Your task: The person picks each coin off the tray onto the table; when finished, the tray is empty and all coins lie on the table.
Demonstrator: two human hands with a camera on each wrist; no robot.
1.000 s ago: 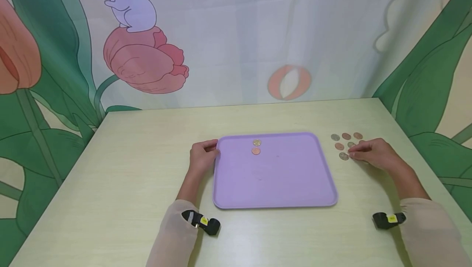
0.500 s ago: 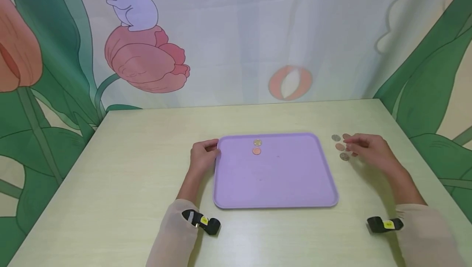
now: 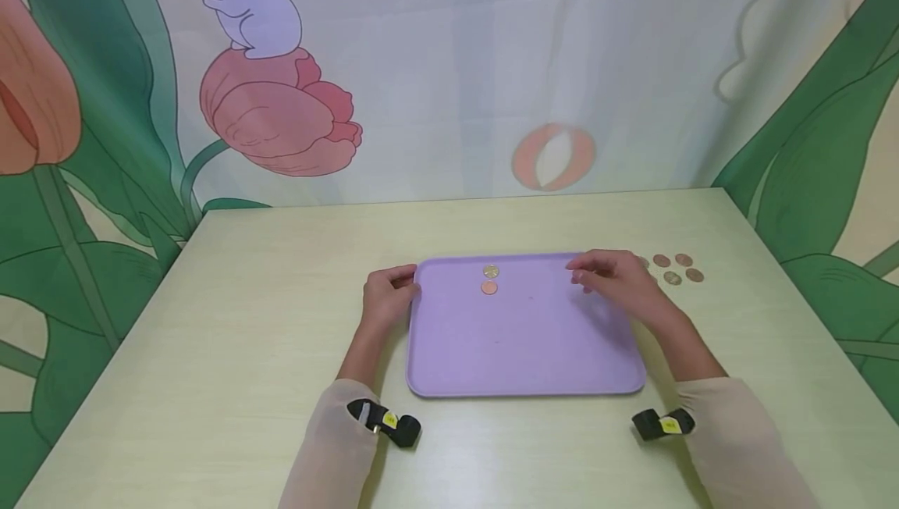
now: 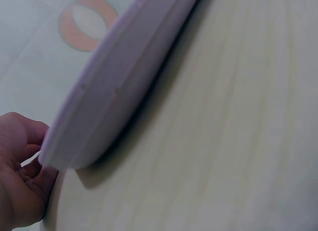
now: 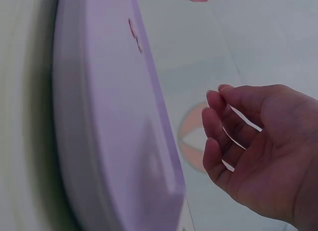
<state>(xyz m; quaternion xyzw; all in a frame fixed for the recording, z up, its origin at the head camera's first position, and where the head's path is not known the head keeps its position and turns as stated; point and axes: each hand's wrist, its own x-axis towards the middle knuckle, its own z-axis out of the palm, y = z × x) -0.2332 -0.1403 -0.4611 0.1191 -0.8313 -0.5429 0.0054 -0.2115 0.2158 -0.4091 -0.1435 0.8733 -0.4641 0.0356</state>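
Observation:
A purple tray (image 3: 520,337) lies on the table, and my left hand (image 3: 386,298) grips its left edge near the far corner. In the left wrist view, the fingers of that hand (image 4: 22,166) meet the tray's rim (image 4: 99,92). Two coins sit inside the tray toward the back: a gold-coloured one (image 3: 491,271) and a copper one (image 3: 488,287) just in front of it. Over the tray's right side hovers my right hand (image 3: 621,282), thumb and forefinger pinched together on a coin that the fingertips hide. The right wrist view shows this hand (image 5: 263,141) above the tray surface (image 5: 124,116).
Several copper and silver coins lie in a group right of the tray, including a copper coin (image 3: 684,260) and a silver one (image 3: 673,278); my right hand partly covers the group. A printed curtain (image 3: 435,87) hangs behind the pale wooden table (image 3: 281,298).
My right hand has lifted from the group of coins and moved left over the tray, fingertips pinched. The left hand and tray have stayed in place.

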